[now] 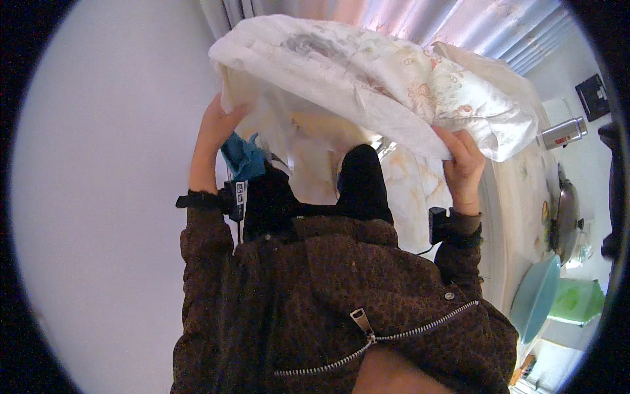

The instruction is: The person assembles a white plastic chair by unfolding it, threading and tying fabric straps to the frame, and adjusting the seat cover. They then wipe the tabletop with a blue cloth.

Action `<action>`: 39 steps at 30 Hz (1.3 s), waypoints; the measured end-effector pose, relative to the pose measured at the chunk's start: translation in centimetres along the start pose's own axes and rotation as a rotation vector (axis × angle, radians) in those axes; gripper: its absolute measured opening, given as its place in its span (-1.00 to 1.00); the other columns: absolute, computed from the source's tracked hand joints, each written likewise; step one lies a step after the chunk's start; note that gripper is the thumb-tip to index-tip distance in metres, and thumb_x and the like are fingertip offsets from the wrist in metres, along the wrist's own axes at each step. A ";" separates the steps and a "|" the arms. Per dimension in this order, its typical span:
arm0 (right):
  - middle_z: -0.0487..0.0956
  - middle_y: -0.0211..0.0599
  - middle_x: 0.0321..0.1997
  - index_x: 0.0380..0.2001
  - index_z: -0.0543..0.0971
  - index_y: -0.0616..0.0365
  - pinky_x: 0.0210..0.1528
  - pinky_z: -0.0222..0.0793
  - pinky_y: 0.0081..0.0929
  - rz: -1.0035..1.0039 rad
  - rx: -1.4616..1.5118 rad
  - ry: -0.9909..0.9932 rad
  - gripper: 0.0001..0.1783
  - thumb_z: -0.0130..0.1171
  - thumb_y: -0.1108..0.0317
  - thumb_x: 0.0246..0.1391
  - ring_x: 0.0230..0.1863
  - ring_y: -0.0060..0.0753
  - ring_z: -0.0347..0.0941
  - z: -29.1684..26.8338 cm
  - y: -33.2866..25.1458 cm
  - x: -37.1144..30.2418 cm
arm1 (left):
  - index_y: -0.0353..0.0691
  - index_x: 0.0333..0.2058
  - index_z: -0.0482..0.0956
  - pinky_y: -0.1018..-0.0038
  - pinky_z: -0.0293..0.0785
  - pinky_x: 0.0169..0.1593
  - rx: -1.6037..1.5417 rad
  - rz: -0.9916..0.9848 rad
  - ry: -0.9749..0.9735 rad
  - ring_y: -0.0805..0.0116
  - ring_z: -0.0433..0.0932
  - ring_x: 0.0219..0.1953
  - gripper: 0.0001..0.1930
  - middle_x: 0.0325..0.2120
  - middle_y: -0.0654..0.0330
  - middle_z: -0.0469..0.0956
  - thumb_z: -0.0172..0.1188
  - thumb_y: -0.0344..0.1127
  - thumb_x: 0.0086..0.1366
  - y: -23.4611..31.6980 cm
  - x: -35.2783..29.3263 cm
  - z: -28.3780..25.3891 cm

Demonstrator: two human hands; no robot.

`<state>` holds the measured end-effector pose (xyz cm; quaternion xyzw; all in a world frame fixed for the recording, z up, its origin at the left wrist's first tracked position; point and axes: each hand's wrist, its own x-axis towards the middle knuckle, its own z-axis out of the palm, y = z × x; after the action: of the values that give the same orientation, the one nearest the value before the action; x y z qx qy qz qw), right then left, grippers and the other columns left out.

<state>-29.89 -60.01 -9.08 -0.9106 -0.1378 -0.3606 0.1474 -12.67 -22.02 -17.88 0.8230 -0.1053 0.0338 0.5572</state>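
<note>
A large white cloth cover [367, 79] with a floral pattern spreads in front of me, raised over my legs. Its near edge droops between my hands, and a greyish patch shows on its upper left. My left hand [223, 123] grips the left end of that edge, some fingers hidden behind the fabric. At the right, my right hand [464, 164] pinches the same edge with the thumb and fingers. Beside my left wrist is a crumpled blue cloth [243, 157]; what supports it is hidden.
A plain pale wall [105, 197] runs along my left, and a curtain [459, 23] hangs ahead. On the right, a counter [502, 217] bears a steel flask [563, 133], a dark pan [566, 220], a teal basin [535, 299] and a green container [577, 302].
</note>
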 end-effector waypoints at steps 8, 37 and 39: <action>0.47 -0.35 -0.49 -0.30 0.58 -0.02 -0.48 0.36 -0.49 0.042 0.216 -0.133 -0.69 0.17 0.56 -0.20 -0.49 -0.34 0.43 3.5 -1.0 -1.9 | -0.30 -0.24 0.51 0.51 0.39 -0.26 -0.020 -0.179 -0.154 0.45 0.48 -0.38 -0.70 -0.40 0.22 0.56 0.19 -0.22 0.12 -2.2 -2.2 1.6; 0.59 -0.30 -0.29 -0.33 0.54 0.25 -0.42 0.43 -0.55 0.578 0.516 -0.451 -0.85 0.02 0.44 0.07 -0.40 -0.52 0.50 10.8 -2.7 -5.9 | -0.23 -0.46 0.58 0.47 0.31 -0.45 -0.143 -0.232 0.057 0.42 0.39 -0.57 -0.55 -0.65 0.23 0.48 0.09 0.11 0.14 -14.2 -1.6 12.0; 0.56 -0.36 -0.30 -0.26 0.54 0.12 -0.32 0.42 -0.49 0.411 0.482 -0.751 -0.83 0.04 0.39 0.07 -0.31 -0.43 0.48 12.0 -2.8 -5.2 | -0.24 -0.46 0.58 0.48 0.30 -0.45 -0.140 -0.226 0.078 0.44 0.37 -0.58 -0.56 -0.66 0.24 0.46 0.08 0.09 0.16 -14.8 -1.4 12.6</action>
<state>-27.13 -53.75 -20.58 -0.9261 -0.0784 0.0713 0.3620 -11.64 -28.20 -36.38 0.7867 0.0078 -0.0048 0.6173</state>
